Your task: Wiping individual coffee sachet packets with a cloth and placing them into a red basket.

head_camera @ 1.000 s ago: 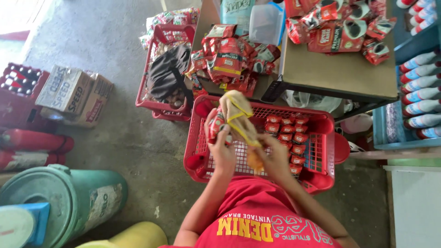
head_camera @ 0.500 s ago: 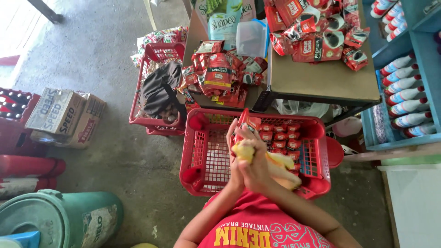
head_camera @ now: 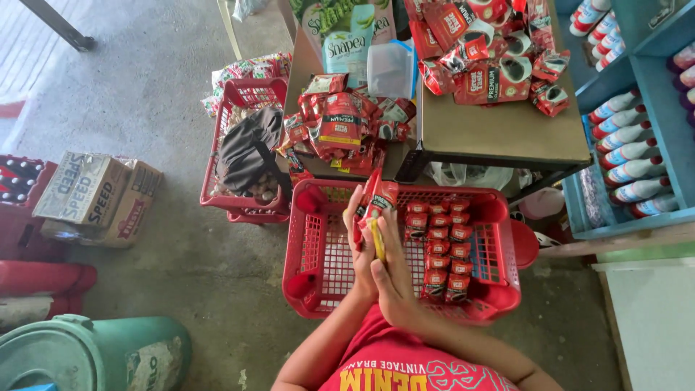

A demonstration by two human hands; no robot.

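The left hand (head_camera: 360, 250) and right hand (head_camera: 394, 279) are pressed together, both clamped on a strip of red sachets (head_camera: 376, 206) with a yellow band, held upright above the red basket (head_camera: 318, 289). More red sachets (head_camera: 441, 246) lie in rows inside the basket at three o'clock of the hands, and the brown table (head_camera: 499, 134) stands at one o'clock.

Cardboard boxes (head_camera: 98, 197) sit near a green bin (head_camera: 94, 355), with bottles (head_camera: 626, 152) on blue shelves (head_camera: 655, 87).

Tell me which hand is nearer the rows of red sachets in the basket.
Right. The right hand sits just beside the rows of red sachets in the red basket; the left hand is on the far side, pressed against the right.
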